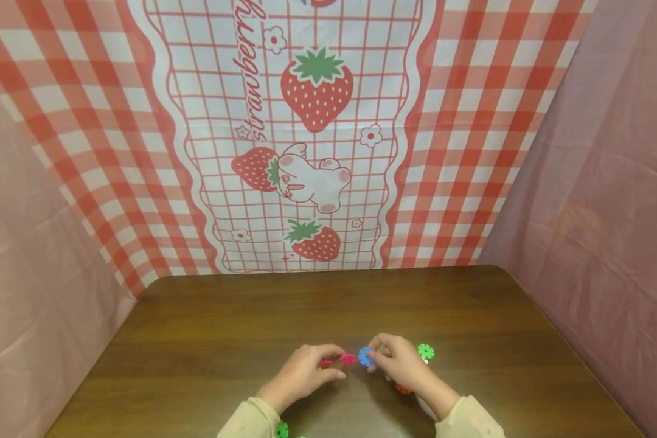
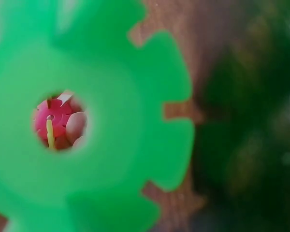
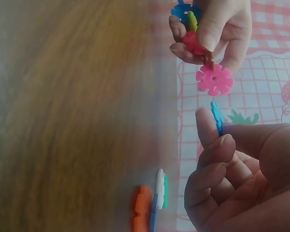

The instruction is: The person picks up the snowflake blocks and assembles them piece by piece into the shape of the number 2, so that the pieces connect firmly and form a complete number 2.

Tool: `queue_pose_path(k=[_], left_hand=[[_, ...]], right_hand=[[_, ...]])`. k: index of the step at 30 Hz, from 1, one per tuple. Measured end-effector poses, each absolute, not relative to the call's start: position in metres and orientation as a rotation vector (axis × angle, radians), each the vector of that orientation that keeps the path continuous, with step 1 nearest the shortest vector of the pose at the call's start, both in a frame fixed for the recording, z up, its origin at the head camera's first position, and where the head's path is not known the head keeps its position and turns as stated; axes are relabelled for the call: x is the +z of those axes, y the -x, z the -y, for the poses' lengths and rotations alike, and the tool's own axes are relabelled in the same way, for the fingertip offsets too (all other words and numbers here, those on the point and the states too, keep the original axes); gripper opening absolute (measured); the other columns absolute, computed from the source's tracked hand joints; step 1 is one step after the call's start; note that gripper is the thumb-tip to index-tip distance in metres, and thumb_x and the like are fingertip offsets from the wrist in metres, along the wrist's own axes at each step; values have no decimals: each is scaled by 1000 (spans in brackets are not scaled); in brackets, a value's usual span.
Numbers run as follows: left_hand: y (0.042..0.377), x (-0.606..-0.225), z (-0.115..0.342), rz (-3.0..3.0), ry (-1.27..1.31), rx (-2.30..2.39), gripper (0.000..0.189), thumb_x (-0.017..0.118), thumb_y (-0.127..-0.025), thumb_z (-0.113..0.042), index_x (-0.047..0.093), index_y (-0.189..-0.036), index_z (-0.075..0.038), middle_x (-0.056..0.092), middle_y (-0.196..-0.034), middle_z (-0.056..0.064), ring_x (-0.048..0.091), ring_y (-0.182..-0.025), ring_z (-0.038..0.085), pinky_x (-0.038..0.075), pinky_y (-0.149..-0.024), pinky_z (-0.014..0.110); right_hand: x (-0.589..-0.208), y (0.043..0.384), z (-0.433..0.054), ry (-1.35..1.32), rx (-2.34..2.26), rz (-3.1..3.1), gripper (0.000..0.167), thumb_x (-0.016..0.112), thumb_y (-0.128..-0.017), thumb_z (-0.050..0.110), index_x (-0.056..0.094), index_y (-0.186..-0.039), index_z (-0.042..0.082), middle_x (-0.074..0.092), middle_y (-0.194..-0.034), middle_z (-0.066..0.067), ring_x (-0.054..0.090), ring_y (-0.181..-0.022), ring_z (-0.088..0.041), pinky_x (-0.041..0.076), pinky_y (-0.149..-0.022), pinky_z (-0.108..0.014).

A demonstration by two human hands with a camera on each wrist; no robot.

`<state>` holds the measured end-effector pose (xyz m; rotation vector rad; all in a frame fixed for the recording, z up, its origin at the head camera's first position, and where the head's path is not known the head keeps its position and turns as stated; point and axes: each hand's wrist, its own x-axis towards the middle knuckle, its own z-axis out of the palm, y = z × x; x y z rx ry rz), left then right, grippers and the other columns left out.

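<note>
My left hand grips a chain of notched plastic snowflake discs. In the right wrist view a pink disc sits at the chain's near end. Behind it come a brown disc seen edge-on, a red disc, a yellow one and a dark blue disc. My right hand pinches a light blue disc between thumb and index finger, its edge just short of the pink disc. A large green disc fills much of the left wrist view; through its centre hole show red and yellow discs and a fingertip.
Beyond my right hand, on the brown table, are a green disc and an orange disc, with white and blue ones beside it. Another green disc shows by my left sleeve. A strawberry-print cloth hangs behind the table.
</note>
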<state>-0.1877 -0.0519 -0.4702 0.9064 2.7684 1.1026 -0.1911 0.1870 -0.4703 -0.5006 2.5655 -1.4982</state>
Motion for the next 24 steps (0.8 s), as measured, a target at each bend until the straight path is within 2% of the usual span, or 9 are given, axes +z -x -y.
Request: queue_pose_path(k=[10,14,19,24], left_hand=[[188,-471,51,-2750,-981,1096,30,76,-84,-27,70,-112,-18,71,-110,-2,68,-95,15,55,-82,29],[187,-471,49,-2753,-1003,1077,30,75,-84,-26,70,-112,-17,71,-109,-2,67,-95,13,54,-82,27],[186,-470,48,-2779,-1064,1017,30,74,-85,-25,70,-113,-15,72,-106,-2,65,-92,9,53,-81,26],[185,-470,48,-2778,-1056,980,30,74,-84,-24,70,-113,-14,72,-107,-2,66,-95,10,53,-84,26]], right_hand=[[-470,190,-184,485,-1589,-2439,16,62,-95,15,62,-97,-1,69,-71,-5,46,-45,-9,39,-40,-18],[-470,187,-182,449,-1633,-2403,18,62,-95,14,60,-99,-4,70,-71,-7,46,-44,-8,37,-40,-16],[-473,185,-177,393,-1722,-2323,16,60,-94,9,58,-97,-7,69,-70,-9,49,-46,-7,41,-42,-16],[-476,181,-172,308,-1798,-2237,12,60,-92,6,55,-94,-5,68,-69,-11,52,-48,-8,43,-44,-16]])
